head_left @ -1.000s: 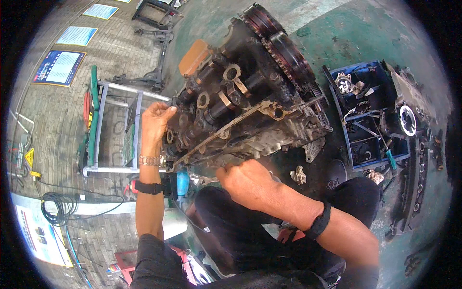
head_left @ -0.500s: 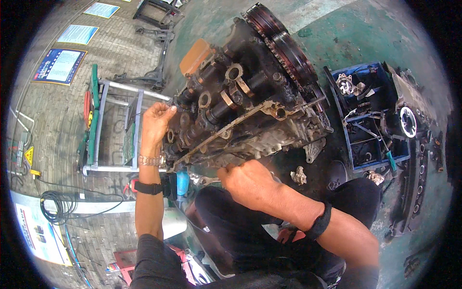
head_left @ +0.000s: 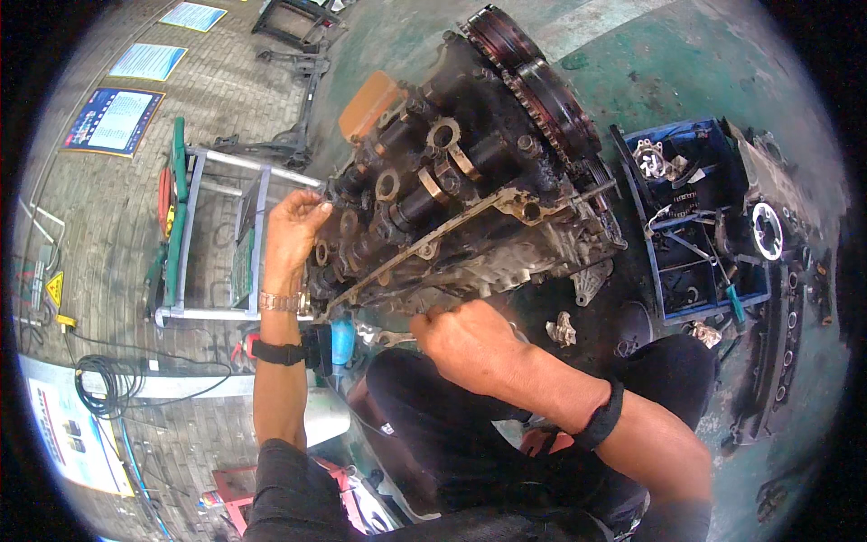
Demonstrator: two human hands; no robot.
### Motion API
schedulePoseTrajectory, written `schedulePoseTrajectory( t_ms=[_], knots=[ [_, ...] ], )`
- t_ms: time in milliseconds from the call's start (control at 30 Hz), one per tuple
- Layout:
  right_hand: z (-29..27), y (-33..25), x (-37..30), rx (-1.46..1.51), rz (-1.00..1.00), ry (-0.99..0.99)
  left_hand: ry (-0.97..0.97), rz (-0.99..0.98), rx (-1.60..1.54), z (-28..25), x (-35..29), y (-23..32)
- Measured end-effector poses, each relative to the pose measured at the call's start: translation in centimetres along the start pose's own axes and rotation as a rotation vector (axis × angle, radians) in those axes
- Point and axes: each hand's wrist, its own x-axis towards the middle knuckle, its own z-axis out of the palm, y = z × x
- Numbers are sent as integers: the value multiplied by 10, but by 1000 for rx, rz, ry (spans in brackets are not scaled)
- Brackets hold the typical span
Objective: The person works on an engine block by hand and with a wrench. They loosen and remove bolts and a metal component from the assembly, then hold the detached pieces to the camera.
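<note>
Black engine (head_left: 459, 202), lengthwise toward upper right

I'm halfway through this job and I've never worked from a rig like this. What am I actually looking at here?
There's no robot: you're seeing a person's own bare hands. The view comes from the left of two wide fisheye cameras worn on the head, looking down, so straight edges bend near the rim.

The big, dark, oily thing in the middle is an engine. The left hand is at its left end, fingers curled. The right hand is closed against its near side; whether either hand holds anything small is hidden.

To the right, on the green floor, sits a divided blue bin of metal parts, with a teal-handled tool in it. On the left stands a metal frame.
</note>
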Motion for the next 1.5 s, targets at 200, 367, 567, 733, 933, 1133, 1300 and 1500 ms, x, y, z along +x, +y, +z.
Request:
schedulePoseTrajectory(
  t_ms=[200,367,567,733,933,1133,1300,1500],
  knots=[
    [1,0,0,10,8,4,28,-75,46,0,3,1],
    [1,0,-1,13,7,9,26,9,-39,4,-3,6],
    [-1,-1,-1,9,10,21,-1,-19,-27,2,-2,7],
    [-2,-1,-1,-4,11,-8,66,-90,-5,3,2,5],
    [0,0,0,-3,6,-12,73,-83,-63,4,0,7],
    [1,-1,-1,-2,5,16,-8,8,-95,4,-3,4],
    [3,-1,-1,15,-1,4,-2,-44,-87,1,-2,2],
    [1,-1,-1,3,4,-33,46,-87,-61,4,-2,3]
  ],
)
